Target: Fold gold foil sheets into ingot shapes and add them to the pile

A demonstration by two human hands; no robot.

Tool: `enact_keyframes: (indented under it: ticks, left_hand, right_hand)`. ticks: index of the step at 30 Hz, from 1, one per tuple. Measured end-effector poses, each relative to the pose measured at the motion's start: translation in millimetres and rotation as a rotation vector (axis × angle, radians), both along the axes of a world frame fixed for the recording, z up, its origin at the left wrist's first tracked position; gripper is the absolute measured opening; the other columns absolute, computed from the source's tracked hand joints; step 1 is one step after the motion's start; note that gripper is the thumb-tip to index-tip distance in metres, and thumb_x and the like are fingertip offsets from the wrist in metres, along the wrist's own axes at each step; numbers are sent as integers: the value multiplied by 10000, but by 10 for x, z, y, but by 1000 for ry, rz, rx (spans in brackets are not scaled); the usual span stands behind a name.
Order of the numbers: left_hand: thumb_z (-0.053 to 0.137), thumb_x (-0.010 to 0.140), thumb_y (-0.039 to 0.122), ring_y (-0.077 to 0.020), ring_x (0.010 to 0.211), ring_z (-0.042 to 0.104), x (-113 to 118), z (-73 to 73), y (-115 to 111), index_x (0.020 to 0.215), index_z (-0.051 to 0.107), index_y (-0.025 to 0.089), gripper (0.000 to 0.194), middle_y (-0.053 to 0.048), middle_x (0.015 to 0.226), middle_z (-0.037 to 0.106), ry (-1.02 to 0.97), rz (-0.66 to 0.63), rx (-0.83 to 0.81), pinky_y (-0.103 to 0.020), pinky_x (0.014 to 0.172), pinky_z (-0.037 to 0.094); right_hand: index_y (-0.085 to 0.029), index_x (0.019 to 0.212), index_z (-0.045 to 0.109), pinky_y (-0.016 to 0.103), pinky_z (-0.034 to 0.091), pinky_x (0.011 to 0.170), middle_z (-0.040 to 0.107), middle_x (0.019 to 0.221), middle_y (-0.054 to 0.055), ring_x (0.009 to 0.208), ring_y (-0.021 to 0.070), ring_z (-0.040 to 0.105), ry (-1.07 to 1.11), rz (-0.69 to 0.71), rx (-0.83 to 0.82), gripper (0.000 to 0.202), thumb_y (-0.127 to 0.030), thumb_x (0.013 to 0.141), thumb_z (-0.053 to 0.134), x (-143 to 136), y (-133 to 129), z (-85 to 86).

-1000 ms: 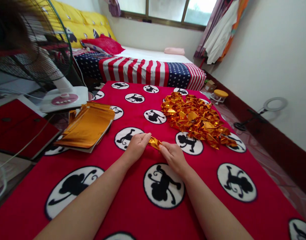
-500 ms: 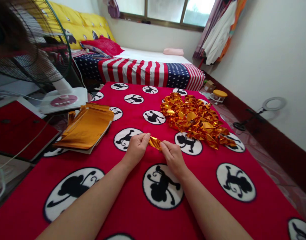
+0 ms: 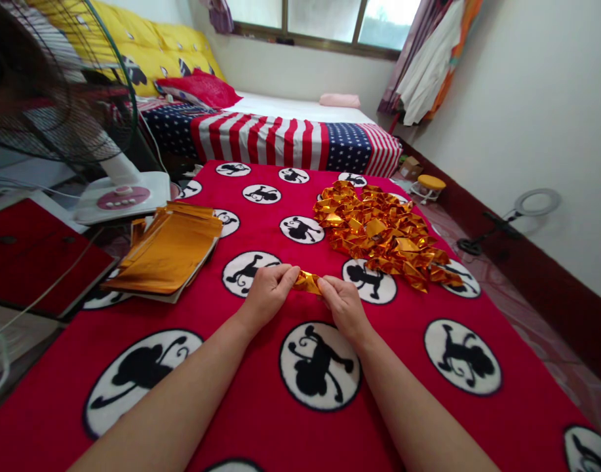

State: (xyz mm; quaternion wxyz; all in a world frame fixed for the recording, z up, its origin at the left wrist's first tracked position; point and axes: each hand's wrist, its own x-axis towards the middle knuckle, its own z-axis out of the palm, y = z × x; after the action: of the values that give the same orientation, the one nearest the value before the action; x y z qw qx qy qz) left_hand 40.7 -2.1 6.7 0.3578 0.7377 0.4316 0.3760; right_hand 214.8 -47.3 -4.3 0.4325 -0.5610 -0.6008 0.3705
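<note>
Between my two hands, a small folded piece of shiny gold foil is stretched over the red cloth. My left hand pinches its left end between thumb and fingers. The right end is pinched by my right hand. A pile of folded gold foil pieces lies beyond my right hand. To the left rests a stack of flat gold sheets, with a pale layer showing beneath.
At the left stands a fan beside a red panel. A bed with a striped cover is behind the cloth. On the right floor are a yellow stool and a ring light.
The foil piece between my hands has turned from slanting down rightward to nearly level. My right hand has shifted slightly right, and both hands still hold the foil.
</note>
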Motion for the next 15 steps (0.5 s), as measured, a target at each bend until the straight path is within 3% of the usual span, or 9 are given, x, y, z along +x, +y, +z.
enact_keyframes:
  ticks: [5, 8, 11, 15]
  left_hand:
    - [404, 935, 383, -101, 548, 386, 25, 16, -31, 585, 389, 180, 406, 33, 553, 391, 3, -1, 39, -251, 558, 280]
    - [405, 931, 399, -103, 561, 380, 44, 17, -30, 597, 391, 181, 399, 30, 573, 399, -63, -30, -19, -247, 558, 290]
    - [408, 920, 420, -101, 549, 351, 57, 11, -19, 595, 363, 190, 401, 36, 566, 360, -151, 43, -98, -248, 548, 292]
    - [414, 919, 388, -99, 535, 351, 57, 15, -31, 577, 344, 189, 402, 37, 545, 350, -58, 22, -23, -259, 549, 272]
  right_hand:
    - [-206, 595, 451, 256, 220, 483, 380, 536, -37, 501, 109, 332, -10, -62, 14, 403, -433, 927, 439, -18, 12, 8]
    - [-207, 603, 445, 256, 216, 479, 378, 541, -38, 504, 108, 328, 37, -72, 1, 388, -428, 921, 441, -32, 6, 10]
    - [-208, 616, 439, 257, 210, 479, 366, 543, -43, 503, 106, 317, 53, -28, -5, 380, -425, 928, 437, -44, -3, 1]
    - [-207, 608, 423, 256, 220, 486, 377, 549, -43, 505, 103, 329, 47, -57, 8, 384, -407, 936, 431, -36, 3, -22]
